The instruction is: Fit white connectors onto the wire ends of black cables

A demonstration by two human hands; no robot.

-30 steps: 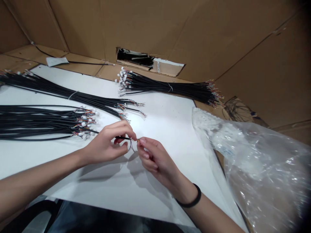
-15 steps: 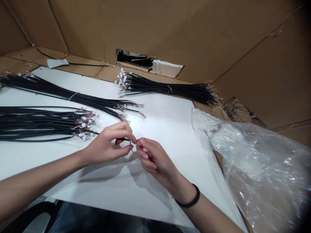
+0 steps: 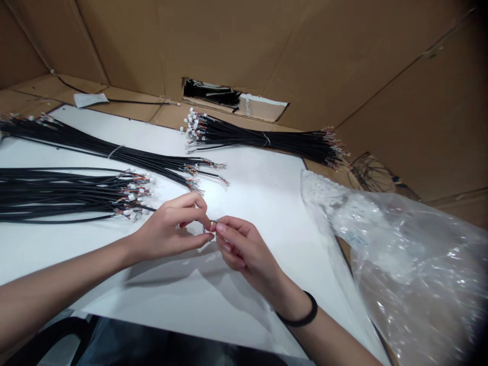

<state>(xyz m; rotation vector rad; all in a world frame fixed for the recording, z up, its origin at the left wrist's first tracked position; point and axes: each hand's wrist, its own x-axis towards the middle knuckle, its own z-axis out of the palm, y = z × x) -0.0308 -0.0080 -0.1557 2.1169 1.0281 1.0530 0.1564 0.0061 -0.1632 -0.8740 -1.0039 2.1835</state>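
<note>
My left hand [image 3: 171,229] pinches the end of a thin black cable [image 3: 147,207] that runs left toward a loose pile of black cables [image 3: 64,193] with white connectors. My right hand [image 3: 238,244], with a black band on its wrist, is closed in a pinch right against the left fingertips, on the fine wires at the cable's tip; what else it holds is hidden. Both hands hover over the white sheet [image 3: 259,203].
A tied cable bundle [image 3: 114,150] lies at the upper left, another [image 3: 263,137] at the back by the cardboard wall. A crinkled clear plastic bag [image 3: 400,254] fills the right. A slot in the cardboard [image 3: 232,96] shows more cables.
My hands have drawn closer together; the small gap and wire loop between the fingertips has closed. The right hand shifted slightly left.
</note>
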